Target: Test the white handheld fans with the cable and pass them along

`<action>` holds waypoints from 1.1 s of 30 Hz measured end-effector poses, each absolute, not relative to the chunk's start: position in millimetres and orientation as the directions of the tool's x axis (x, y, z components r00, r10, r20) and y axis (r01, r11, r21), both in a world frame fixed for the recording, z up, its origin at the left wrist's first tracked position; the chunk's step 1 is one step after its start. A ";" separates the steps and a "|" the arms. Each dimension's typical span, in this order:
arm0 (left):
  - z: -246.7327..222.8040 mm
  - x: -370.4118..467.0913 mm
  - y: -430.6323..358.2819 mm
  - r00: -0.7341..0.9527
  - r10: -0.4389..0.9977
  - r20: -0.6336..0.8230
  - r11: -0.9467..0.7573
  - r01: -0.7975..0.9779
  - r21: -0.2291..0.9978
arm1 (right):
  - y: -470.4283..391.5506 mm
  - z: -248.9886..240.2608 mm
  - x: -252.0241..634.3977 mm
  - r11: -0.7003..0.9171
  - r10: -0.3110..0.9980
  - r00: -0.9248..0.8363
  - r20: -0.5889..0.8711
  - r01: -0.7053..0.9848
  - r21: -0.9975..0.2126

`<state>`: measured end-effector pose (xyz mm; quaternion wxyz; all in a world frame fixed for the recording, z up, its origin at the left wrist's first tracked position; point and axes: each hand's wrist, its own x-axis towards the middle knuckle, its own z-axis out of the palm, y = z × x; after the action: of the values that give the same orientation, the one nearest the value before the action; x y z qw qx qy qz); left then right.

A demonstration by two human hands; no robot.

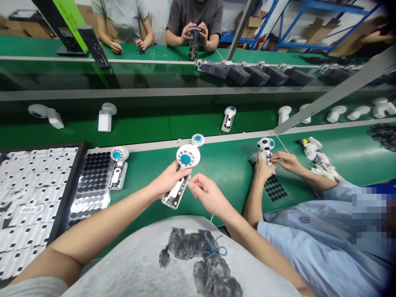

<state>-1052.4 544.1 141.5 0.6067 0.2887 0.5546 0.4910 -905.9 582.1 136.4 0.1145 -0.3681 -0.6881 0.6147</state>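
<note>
My left hand (167,178) is wrapped round the handle of a white handheld fan (188,156), its thumb across the front just below the head. The fan has a round slotted head with a blue centre, and its open handle shows a circuit board and small yellow parts. Beside the handle's right edge, my right hand (208,193) has thumb and forefinger pinched together; whatever is between them is too small to make out. Behind the held fan is a second round fan head (198,140). Another open fan (118,169) lies to the left.
At left stand a black-framed tray (55,198) of white parts and a sheet of black discs (93,181). A co-worker's hands (264,165) at right hold a football-patterned fan. More fans (229,119) lie on the sunken green strip ahead. A metal post (337,90) slants across the right.
</note>
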 end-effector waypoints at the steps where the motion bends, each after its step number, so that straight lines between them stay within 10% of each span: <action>1: 142.3 -1052.4 542.6 -0.090 0.907 -0.411 0.373 -0.279 0.885 | 581.4 135.6 -906.6 -0.050 0.638 -0.712 -0.295 0.344 -0.938; 21: 132.4 -1051.5 528.7 -0.072 0.906 -0.417 0.377 -0.309 0.873 | 571.7 112.1 -910.1 -0.321 0.601 -0.703 -0.381 0.224 -0.920; 28: 107.5 -1125.6 558.9 -0.488 0.809 -0.328 0.298 -0.140 0.944 | 592.8 106.7 -885.4 -0.356 0.738 -0.495 -0.459 0.291 -0.888; 33: 64.5 -1135.2 620.4 -0.416 0.849 -0.325 0.341 -0.038 0.939 | 595.0 103.3 -889.1 -0.203 0.725 -0.579 -0.373 0.337 -0.919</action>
<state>-1135.2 620.4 64.5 0.4514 0.2970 0.6830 0.4914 -889.1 595.0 103.3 0.1507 -0.4333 -0.6130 0.6433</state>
